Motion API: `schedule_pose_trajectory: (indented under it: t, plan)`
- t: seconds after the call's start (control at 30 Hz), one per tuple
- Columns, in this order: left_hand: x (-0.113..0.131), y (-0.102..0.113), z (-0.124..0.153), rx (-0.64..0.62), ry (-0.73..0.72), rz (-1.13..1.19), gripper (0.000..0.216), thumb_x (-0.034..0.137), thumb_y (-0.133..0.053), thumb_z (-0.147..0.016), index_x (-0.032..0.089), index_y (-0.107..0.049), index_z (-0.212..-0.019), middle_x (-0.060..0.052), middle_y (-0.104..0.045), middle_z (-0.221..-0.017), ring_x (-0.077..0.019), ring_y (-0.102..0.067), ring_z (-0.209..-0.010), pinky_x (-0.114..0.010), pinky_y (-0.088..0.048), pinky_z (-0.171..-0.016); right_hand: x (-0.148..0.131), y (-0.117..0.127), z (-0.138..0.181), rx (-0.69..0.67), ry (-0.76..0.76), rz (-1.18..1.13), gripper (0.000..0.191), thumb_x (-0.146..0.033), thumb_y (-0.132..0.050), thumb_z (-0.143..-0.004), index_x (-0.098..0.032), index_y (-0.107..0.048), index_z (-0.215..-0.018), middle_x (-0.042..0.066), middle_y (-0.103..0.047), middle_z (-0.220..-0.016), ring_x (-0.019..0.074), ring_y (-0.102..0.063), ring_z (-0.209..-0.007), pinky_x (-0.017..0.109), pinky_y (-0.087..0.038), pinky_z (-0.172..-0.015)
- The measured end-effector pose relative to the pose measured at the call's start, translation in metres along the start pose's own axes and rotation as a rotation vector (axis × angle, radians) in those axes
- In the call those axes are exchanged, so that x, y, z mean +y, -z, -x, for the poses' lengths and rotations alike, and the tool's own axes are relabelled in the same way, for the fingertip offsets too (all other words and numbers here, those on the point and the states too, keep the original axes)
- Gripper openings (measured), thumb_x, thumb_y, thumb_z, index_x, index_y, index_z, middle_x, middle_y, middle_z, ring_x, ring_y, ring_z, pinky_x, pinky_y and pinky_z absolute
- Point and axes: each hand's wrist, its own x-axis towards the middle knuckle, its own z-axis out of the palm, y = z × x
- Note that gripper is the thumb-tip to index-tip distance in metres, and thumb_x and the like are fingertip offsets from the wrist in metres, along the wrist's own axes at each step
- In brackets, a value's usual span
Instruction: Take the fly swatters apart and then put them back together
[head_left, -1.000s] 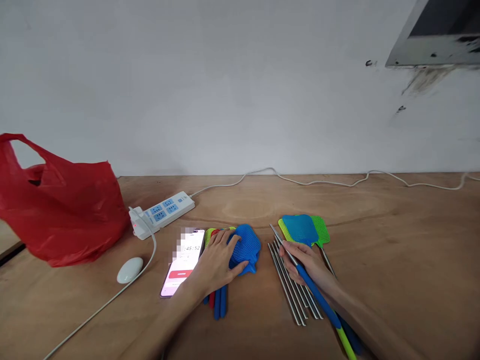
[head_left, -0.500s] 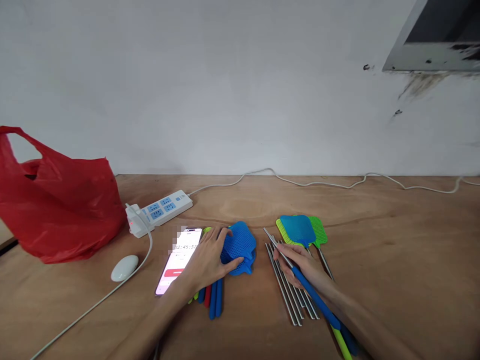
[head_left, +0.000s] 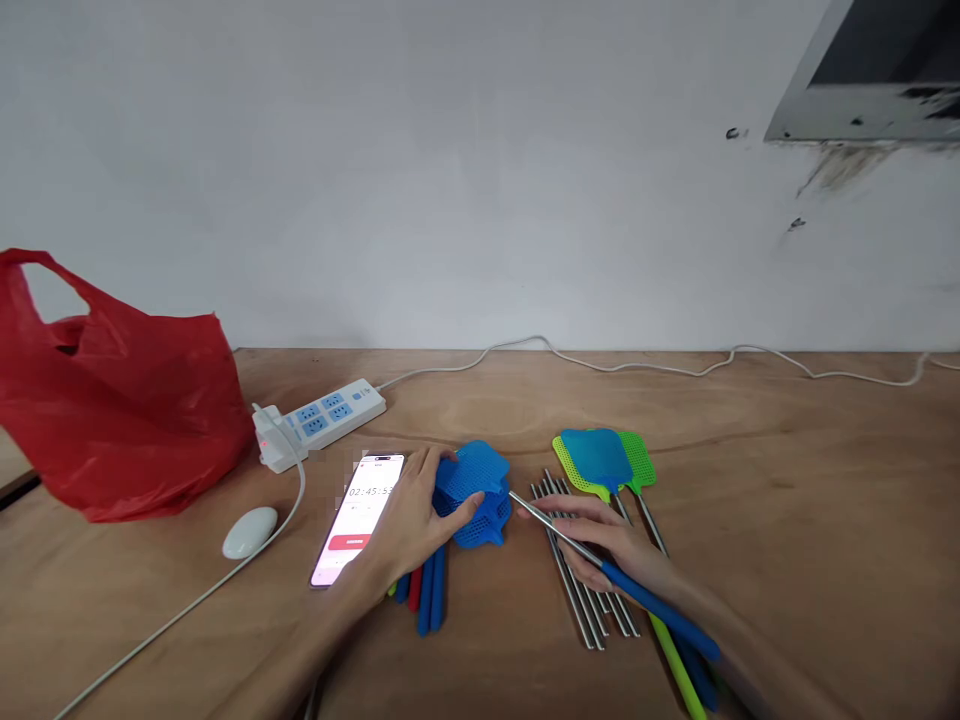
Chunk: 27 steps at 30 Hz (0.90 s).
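In the head view, the left hand (head_left: 420,515) pinches a blue plastic mesh swatter head (head_left: 478,462) above the table, and the right hand (head_left: 600,545) is closed round a shiny metal rod (head_left: 559,533) with a blue handle (head_left: 660,609). The rod's tip is by the head (I can't tell if it's in). The coloured swatters (head_left: 598,457) look done; bare rods (head_left: 577,595) and loose handles (head_left: 426,595) are left.

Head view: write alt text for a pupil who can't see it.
A person's left hand holds a blue perforated plastic swatter head while the right hand holds a silver metal rod with a blue handle, its tip near it. Silver metal rods and colourful plastic swatters lie on a brown wooden table.
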Motion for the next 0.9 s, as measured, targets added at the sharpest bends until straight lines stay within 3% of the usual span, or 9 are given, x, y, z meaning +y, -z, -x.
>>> schedule_pose_trajectory:
  t: [0.37, 0.63, 0.77, 0.9]
  plan:
    - [-0.001, 0.001, 0.001, 0.033, -0.077, -0.009, 0.045, 0.056, -0.063, -0.086, 0.022, -0.052, -0.115, -0.01, -0.061, -0.113, -0.033, -0.059, -0.104, -0.046, -0.049, -0.086, -0.002, -0.002, -0.001, -0.03, -0.016, 0.105, 0.051, -0.048, -0.065, -0.089, -0.012, -0.067, -0.125, -0.009, -0.049, -0.038, 0.0074, -0.037, -0.028, 0.019, -0.025, -0.032]
    - [0.005, 0.001, 0.001, 0.111, -0.045, 0.023, 0.05, 0.05, -0.072, -0.079, 0.023, -0.052, -0.116, -0.009, -0.058, -0.116, -0.0326, -0.06, -0.105, -0.046, -0.049, -0.087, -0.004, -0.007, -0.001, 0.044, 0.026, 0.135, 0.057, -0.052, -0.067, -0.085, -0.009, -0.07, -0.121, -0.008, -0.047, -0.037, 0.0069, -0.034, -0.028, 0.02, -0.023, -0.034]
    - [0.005, -0.001, 0.001, 0.166, -0.006, 0.191, 0.054, 0.048, -0.079, -0.075, 0.024, -0.056, -0.116, -0.008, -0.059, -0.12, -0.0321, -0.058, -0.112, -0.046, -0.047, -0.094, -0.006, -0.009, 0.0, 0.022, 0.03, 0.188, 0.058, -0.055, -0.067, -0.085, -0.008, -0.072, -0.119, -0.008, -0.047, -0.038, 0.0068, -0.034, -0.03, 0.02, -0.021, -0.034]
    - [-0.002, -0.004, -0.002, 0.236, 0.12, 0.454, 0.042, 0.047, -0.066, -0.088, 0.022, -0.058, -0.121, -0.009, -0.065, -0.12, -0.0283, -0.063, -0.11, -0.044, -0.051, -0.093, -0.004, -0.012, -0.001, 0.031, 0.045, 0.215, 0.06, -0.056, -0.066, -0.085, -0.007, -0.072, -0.119, -0.008, -0.044, -0.038, 0.0068, -0.035, -0.031, 0.02, -0.022, -0.036]
